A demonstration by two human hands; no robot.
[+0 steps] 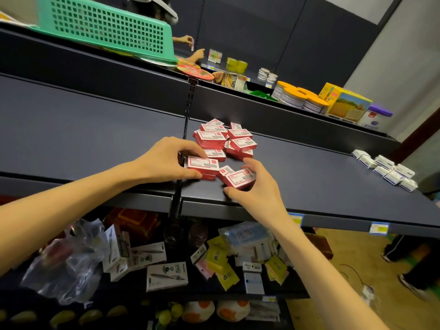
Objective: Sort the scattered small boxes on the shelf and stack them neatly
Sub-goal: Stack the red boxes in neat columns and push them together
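Several small red-and-white boxes lie in a loose heap (222, 139) on the dark shelf (309, 182). My left hand (166, 160) grips a short stack of red boxes (202, 164) near the shelf's front, thumb in front and fingers behind. To its right, my right hand (252, 186) closes on a single red box (239, 178), thumb below and fingers at its right end. Another red box (225, 169) lies tilted between the two hands.
Small white-and-blue boxes (385, 169) are scattered at the shelf's right end. A green basket (104, 29) and tins (297, 96) sit on the shelf above. Mixed packages (166, 275) fill the shelf below. Another person's hands (190, 47) work at the far shelf.
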